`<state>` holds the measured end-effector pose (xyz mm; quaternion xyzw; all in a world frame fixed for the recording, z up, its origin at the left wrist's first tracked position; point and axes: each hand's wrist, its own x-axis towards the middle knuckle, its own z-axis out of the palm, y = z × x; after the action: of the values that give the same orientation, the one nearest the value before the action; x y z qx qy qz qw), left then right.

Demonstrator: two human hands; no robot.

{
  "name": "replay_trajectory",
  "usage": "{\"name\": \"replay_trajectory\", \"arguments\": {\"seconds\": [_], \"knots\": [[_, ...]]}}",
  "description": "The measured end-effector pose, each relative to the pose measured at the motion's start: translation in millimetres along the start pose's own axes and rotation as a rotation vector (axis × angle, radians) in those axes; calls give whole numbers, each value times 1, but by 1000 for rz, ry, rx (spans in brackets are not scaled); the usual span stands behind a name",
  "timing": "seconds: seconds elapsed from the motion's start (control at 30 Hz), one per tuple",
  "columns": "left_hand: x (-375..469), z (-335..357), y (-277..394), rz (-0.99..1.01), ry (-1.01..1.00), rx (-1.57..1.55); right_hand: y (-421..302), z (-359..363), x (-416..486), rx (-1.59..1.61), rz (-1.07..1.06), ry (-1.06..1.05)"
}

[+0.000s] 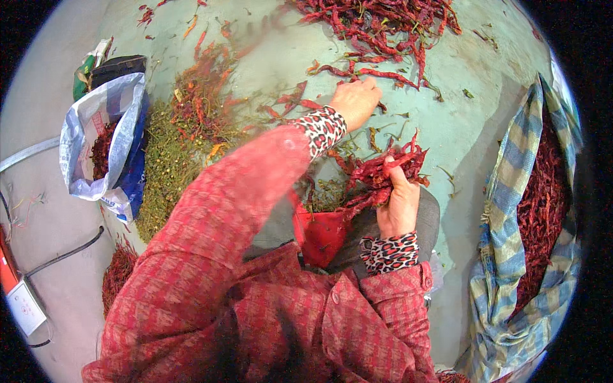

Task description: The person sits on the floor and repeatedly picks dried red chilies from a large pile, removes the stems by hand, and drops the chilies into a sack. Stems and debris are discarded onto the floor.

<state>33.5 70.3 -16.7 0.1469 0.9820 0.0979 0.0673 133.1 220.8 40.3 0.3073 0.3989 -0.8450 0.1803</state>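
Observation:
My right hand [398,203] grips a bunch of dried red chillies [383,174] over my lap, thumb on top and several pods sticking out. My left hand [357,100] reaches across the pale green floor to a few loose chillies [390,75] just beyond its fingertips. Its fingers point down and away, so what lies under them is hidden. Farther out, at the top, a large heap of dried red chillies [378,24] is spread. Below the bunch, a red container or cloth [323,234] lies at my lap, with green-brown stems [328,194] by its edge.
At left, a pile of stems and chaff [167,163] adjoins an open white-and-blue woven sack [72,158] with dark red pieces inside. A checked cloth bundle [507,158] full of chillies [543,206] stands at right. A black cable [67,253] and a white box [26,306] lie lower left.

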Motion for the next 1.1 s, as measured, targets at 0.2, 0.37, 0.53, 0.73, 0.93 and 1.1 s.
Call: {"name": "replay_trajectory", "arguments": {"seconds": [0.2, 0.37, 0.53, 0.73, 0.93, 1.1], "knots": [[-23, -37, -61, -324, -2, -325, -8, 8, -4, 8, 24, 7], [-54, -69, -59, -452, 173, -1081, -6, 13, -10, -27, 5, 3], [-83, -60, 27, -369, 32, -1184, -1, 18, -8, -92, -39, 14], [-106, -63, 43, -114, -39, -939, 3, 15, -6, -174, -48, -35], [-123, -90, 39, -271, -387, -1073, 0, 7, -7, -52, 48, -83], [-124, -87, 37, -355, -271, -1293, 0, 4, -6, 144, 117, -120]]}}
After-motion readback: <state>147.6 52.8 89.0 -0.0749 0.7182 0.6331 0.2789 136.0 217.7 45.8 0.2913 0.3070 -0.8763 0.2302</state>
